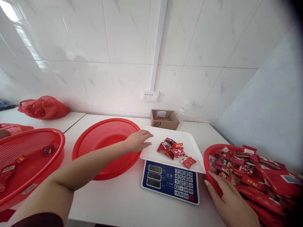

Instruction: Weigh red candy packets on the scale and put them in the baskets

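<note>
My left hand reaches over the empty red mesh basket. Its fingers are apart at the left edge of the white weighing tray, with nothing in them. Several small red-wrapped snack packets lie in a loose group on the tray. Below the tray is the blue keypad front of a digital scale; its display digits are too faint to read. At lower right, my right hand grips the near left rim of another red basket, heaped with red snack packets.
A third red basket at left holds a few packets; another person's hand shows beyond it. A red plastic bag lies at the back left. Behind the tray stand a small cardboard box and a clear bottle, near the tiled wall.
</note>
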The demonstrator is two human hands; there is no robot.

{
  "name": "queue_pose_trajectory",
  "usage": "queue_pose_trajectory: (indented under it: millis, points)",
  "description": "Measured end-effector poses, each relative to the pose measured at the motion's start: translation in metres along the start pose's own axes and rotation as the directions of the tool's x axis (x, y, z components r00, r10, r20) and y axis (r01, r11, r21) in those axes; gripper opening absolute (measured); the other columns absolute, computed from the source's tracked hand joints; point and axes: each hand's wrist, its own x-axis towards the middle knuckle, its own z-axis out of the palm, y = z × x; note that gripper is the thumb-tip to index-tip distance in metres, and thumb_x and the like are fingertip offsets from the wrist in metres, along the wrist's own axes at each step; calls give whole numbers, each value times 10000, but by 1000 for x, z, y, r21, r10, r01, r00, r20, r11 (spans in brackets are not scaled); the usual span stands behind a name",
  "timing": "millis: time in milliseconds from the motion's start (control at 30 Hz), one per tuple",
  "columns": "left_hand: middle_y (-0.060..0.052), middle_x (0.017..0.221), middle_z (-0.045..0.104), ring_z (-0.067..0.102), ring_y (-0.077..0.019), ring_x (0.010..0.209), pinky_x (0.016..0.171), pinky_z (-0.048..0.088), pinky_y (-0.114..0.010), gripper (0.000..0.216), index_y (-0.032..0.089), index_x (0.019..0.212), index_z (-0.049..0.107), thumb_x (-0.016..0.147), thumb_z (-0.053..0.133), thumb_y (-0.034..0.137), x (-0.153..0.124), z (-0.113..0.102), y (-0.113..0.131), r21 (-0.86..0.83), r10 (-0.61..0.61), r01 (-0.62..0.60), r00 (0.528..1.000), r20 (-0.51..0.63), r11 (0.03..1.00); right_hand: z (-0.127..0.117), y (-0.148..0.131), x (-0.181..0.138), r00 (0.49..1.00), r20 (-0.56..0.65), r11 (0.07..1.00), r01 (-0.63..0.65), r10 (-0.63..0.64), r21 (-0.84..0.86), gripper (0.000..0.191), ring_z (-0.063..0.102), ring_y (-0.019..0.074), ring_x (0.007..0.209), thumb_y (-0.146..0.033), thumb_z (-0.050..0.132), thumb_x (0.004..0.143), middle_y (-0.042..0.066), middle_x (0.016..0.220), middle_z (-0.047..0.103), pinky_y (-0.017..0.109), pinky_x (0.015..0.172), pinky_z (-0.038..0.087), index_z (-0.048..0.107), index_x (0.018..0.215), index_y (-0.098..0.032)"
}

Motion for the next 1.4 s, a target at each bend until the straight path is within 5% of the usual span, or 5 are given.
queue_pose_trajectory:
  millis: [333,700,1000,1167,1400]
  points:
    - [-62,1162,649,613,-213,1054,890,478,-308,353,224,1151,610,841,484,111,56,26,42,0,227,-228,970,88,974,-10,-10,-2,1000,18,999,-25,25,-35,518,624,249,1047,-565,302,863,64,1245,615,370,717,552,601,1139,-243]
    - [-49,963,682,626,-210,866,726,481,-309,360,205,945,636,903,279,199,-45,-60,-33,131,-160,163,987,-34,978,-9,-9,-3,1000,2,995,25,-25,-92,524,623,256,1055,-547,285,886,80,1240,617,362,733,555,600,1157,-227]
    - [-52,1340,534,479,-213,1231,1030,351,-322,422,251,1308,473,929,425,430,13,-2,29,82,153,-166,978,142,983,-9,-12,-2,1000,-7,994,16,-16,-104,507,638,254,1012,-526,296,883,74,1233,623,355,681,562,626,1123,-226]
    - [-133,1278,558,582,-292,1088,832,474,-375,658,231,1454,235,886,458,479,53,25,66,68,203,-225,949,240,972,-10,-12,-3,1000,5,995,9,-9,-97,503,618,239,1057,-521,292,886,62,1237,618,350,740,554,623,1135,-235]
    - [-142,1204,574,561,-297,1085,826,464,-369,651,218,1455,227,866,484,320,19,-9,34,137,73,-97,983,171,986,-9,-12,-4,1000,12,997,3,-2,-82,496,615,234,1050,-513,300,888,60,1241,610,345,712,558,618,1156,-243]
